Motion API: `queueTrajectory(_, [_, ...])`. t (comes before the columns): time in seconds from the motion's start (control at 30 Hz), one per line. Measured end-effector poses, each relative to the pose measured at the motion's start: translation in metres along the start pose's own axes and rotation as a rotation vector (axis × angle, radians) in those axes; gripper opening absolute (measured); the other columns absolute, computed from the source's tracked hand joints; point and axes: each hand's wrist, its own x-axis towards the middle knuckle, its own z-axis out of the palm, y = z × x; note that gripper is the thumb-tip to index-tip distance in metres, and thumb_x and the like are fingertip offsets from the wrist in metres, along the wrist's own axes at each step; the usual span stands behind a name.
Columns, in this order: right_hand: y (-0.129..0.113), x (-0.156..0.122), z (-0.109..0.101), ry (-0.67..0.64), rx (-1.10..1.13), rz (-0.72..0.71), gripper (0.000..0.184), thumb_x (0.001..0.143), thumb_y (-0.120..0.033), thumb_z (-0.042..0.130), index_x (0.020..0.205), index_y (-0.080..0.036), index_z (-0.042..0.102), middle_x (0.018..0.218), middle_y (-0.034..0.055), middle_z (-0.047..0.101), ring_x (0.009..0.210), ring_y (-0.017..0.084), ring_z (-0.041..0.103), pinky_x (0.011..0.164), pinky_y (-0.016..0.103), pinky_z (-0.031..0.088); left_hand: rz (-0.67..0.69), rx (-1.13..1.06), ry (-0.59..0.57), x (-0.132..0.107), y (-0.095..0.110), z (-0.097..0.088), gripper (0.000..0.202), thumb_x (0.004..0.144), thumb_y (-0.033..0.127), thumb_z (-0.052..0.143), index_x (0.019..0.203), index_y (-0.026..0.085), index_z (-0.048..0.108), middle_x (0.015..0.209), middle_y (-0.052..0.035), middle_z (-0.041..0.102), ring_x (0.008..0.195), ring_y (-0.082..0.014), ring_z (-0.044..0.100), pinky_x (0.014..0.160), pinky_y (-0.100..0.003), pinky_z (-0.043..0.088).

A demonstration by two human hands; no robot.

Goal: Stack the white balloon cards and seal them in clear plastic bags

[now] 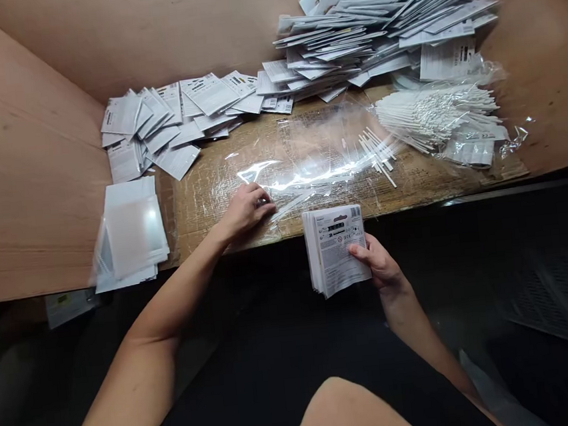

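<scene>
My right hand [376, 262] is closed around a thick stack of printed white cards [335, 248], held upright just in front of the bench edge. My left hand [247, 208] rests on the bench with its fingers curled at the edge of a clear plastic sheet [309, 163], fingertips by some thin white sticks [288, 206]. Whether those fingers pinch a stick, I cannot make out.
The wooden bench [201, 187] has brown side walls. Several white cards [174, 116] lie spread at the back left, a tall heap of them [376, 23] at the back right. A bundle of white sticks [430, 115] lies in plastic at the right. Clear sleeves [130, 234] are stacked at the left.
</scene>
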Motion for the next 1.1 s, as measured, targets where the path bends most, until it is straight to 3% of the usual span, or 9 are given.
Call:
queueTrajectory(0.13, [0.014, -0.008, -0.003, 0.001, 0.049, 0.085, 0.059, 0.075, -0.051, 0.096, 0.121, -0.023, 0.074, 0.126, 0.0143, 0.082, 0.117, 0.039, 0.079, 0.101, 0.054, 0.066, 0.076, 0.052, -0.036, -0.057, 0.02, 0.014, 0.029, 0.1, 0.046, 0.076, 0.119, 0.024, 0.081, 0.14, -0.0143, 0.075, 0.123, -0.0362, 0.065, 0.11, -0.055, 0.048])
queueTrajectory(0.27, [0.035, -0.007, 0.001, 0.036, 0.09, 0.152, 0.06, 0.078, -0.047, 0.094, 0.129, -0.026, 0.071, 0.131, 0.0119, 0.081, 0.116, 0.037, 0.08, 0.097, 0.051, 0.068, -0.016, 0.015, 0.038, -0.122, 0.039, 0.038, 0.033, 0.101, 0.045, 0.078, 0.13, 0.028, 0.079, 0.146, -0.014, 0.075, 0.137, -0.0396, 0.065, 0.114, -0.057, 0.046])
queueTrajectory(0.37, [0.044, 0.004, 0.016, 0.039, 0.102, 0.187, 0.065, 0.076, -0.052, 0.094, 0.13, -0.025, 0.07, 0.131, 0.0117, 0.081, 0.115, 0.037, 0.079, 0.095, 0.052, 0.069, -0.048, -0.101, 0.079, -0.153, 0.052, 0.055, 0.031, 0.095, 0.042, 0.084, 0.123, 0.03, 0.08, 0.145, -0.0126, 0.076, 0.142, -0.0401, 0.065, 0.119, -0.058, 0.046])
queueTrajectory(0.43, [0.045, 0.012, 0.027, 0.05, 0.088, 0.175, 0.068, 0.078, -0.054, 0.092, 0.134, -0.026, 0.068, 0.134, 0.0112, 0.079, 0.118, 0.038, 0.078, 0.096, 0.054, 0.069, -0.125, -0.211, 0.203, -0.166, 0.06, 0.067, 0.025, 0.09, 0.04, 0.088, 0.112, 0.029, 0.08, 0.135, -0.0122, 0.079, 0.14, -0.0397, 0.067, 0.121, -0.059, 0.047])
queueTrajectory(0.57, [0.041, 0.019, 0.039, 0.042, 0.034, 0.156, 0.071, 0.081, -0.059, 0.087, 0.14, -0.027, 0.064, 0.138, 0.0118, 0.077, 0.125, 0.04, 0.075, 0.096, 0.056, 0.069, -0.589, -0.664, 0.643, -0.177, 0.081, 0.086, 0.034, 0.082, 0.041, 0.093, 0.095, 0.025, 0.066, 0.119, -0.0105, 0.075, 0.127, -0.0336, 0.073, 0.113, -0.054, 0.056])
queueTrajectory(0.63, [0.039, 0.018, 0.04, 0.024, 0.022, 0.163, 0.071, 0.08, -0.06, 0.087, 0.139, -0.027, 0.064, 0.138, 0.0126, 0.077, 0.127, 0.042, 0.074, 0.094, 0.057, 0.069, -0.753, -1.083, 0.608, -0.174, 0.092, 0.091, 0.051, 0.073, 0.039, 0.099, 0.099, 0.025, 0.058, 0.126, -0.0097, 0.075, 0.125, -0.0314, 0.075, 0.109, -0.05, 0.059])
queueTrajectory(0.73, [0.04, 0.014, 0.043, 0.012, 0.016, 0.157, 0.073, 0.079, -0.059, 0.088, 0.139, -0.027, 0.063, 0.14, 0.0132, 0.077, 0.129, 0.043, 0.072, 0.095, 0.058, 0.069, -0.806, -1.466, 0.471, -0.163, 0.104, 0.093, 0.076, 0.06, 0.028, 0.104, 0.117, 0.029, 0.054, 0.139, -0.0103, 0.073, 0.121, -0.0289, 0.078, 0.102, -0.043, 0.062])
queueTrajectory(0.87, [0.043, 0.007, 0.046, 0.015, -0.002, 0.138, 0.078, 0.078, -0.064, 0.087, 0.142, -0.028, 0.061, 0.137, 0.0127, 0.078, 0.126, 0.042, 0.074, 0.094, 0.058, 0.069, -0.797, -1.451, 0.536, -0.152, 0.114, 0.093, 0.101, 0.06, 0.023, 0.102, 0.144, 0.032, 0.048, 0.129, -0.009, 0.078, 0.106, -0.023, 0.081, 0.096, -0.037, 0.063])
queueTrajectory(1.1, [0.033, -0.007, 0.009, 0.074, -0.08, 0.111, 0.069, 0.08, -0.067, 0.08, 0.137, -0.031, 0.065, 0.133, 0.011, 0.078, 0.124, 0.041, 0.074, 0.094, 0.06, 0.067, -0.842, -1.331, 0.773, -0.159, 0.114, 0.092, 0.093, 0.071, 0.027, 0.096, 0.147, 0.03, 0.044, 0.102, -0.0029, 0.083, 0.081, -0.0153, 0.078, 0.072, -0.025, 0.054])
